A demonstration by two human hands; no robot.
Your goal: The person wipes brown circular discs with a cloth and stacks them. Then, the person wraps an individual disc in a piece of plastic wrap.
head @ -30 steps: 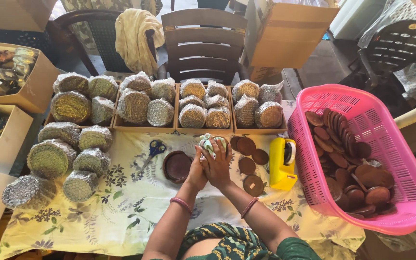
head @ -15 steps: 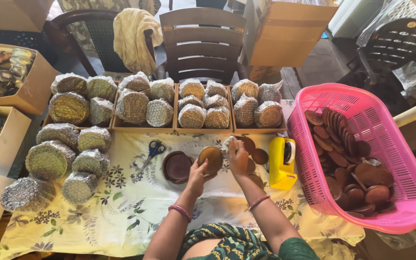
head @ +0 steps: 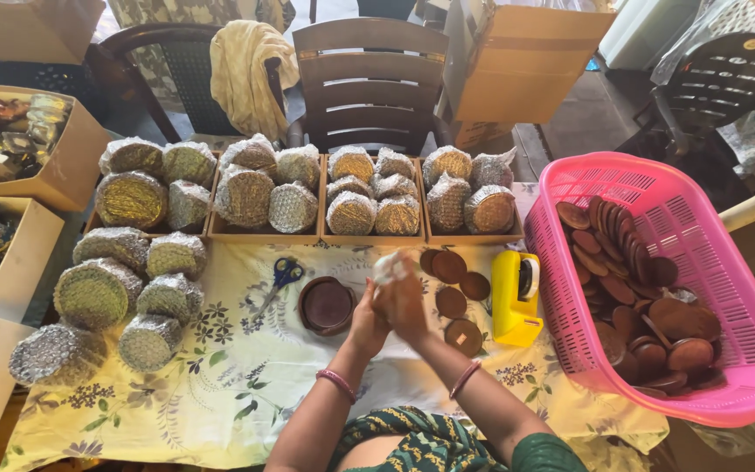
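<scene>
Head view: both hands [head: 391,301] press crinkly clear wrap [head: 388,267] together.

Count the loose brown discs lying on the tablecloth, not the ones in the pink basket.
5: two side by side behind the hands, one beside the yellow tape dispenser, one and one nearer. The hands may hide more.
</scene>
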